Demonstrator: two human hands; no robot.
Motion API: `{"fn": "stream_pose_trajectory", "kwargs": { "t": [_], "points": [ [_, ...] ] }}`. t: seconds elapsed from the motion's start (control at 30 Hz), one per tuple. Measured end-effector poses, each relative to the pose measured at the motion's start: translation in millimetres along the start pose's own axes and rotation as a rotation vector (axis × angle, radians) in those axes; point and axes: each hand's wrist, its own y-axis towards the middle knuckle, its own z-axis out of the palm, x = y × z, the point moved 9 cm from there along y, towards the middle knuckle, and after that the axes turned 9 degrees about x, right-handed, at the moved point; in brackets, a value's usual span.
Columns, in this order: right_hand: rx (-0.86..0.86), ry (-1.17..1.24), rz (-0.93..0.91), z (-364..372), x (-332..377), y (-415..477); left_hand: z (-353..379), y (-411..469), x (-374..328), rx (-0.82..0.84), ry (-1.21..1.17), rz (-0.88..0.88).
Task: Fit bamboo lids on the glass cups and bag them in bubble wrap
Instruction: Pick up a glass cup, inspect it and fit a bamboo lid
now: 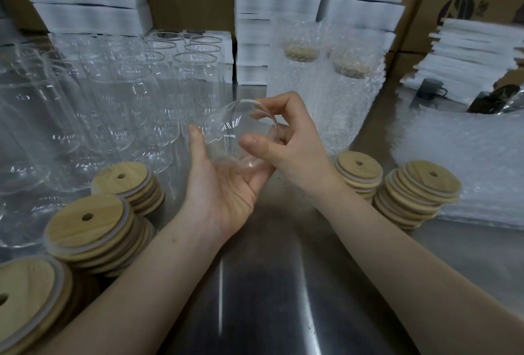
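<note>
- 1 cup (232, 133) in play, dead centre, held up off the table (283, 283) and tipped with its mouth toward 2 o'clock. No lid on it yet.
- The left hand (224, 193) cradles the base from below, thumb up the side at 9 o'clock. The right hand (295, 139) has its thumb on the wall and fingers curled at the rim. Both are holding the cup, nothing else.
- My guess: thin clear glass, so light, stiff, slick, and chippy at the rim. I'd grip the body, not the lip, when pressing a lid on.
- Lids (85, 221) are stacked at 8 o'clock, with more at 4 o'clock. Both look like an easy reach.
- Bare cups (127, 93) crowd 10 o'clock, easy to clip with a forearm.
- At least 2 bagged cups (326, 93) stand at 1 o'clock, and wrap (467, 156) is piled at 3 o'clock.
</note>
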Motion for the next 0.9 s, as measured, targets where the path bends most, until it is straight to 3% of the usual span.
{"fn": "stream_pose_trajectory", "kwargs": {
  "t": [0.47,0.9],
  "points": [
    [-0.211,-0.064,-0.089,-12.9,3.4,-3.1,-5.5,1.1,7.0,-0.041,-0.011,-0.061],
    [-0.165,0.112,0.049,-14.1,-11.6,-2.2,-16.0,-0.4,0.2,-0.129,0.104,-0.036]
  ]
}}
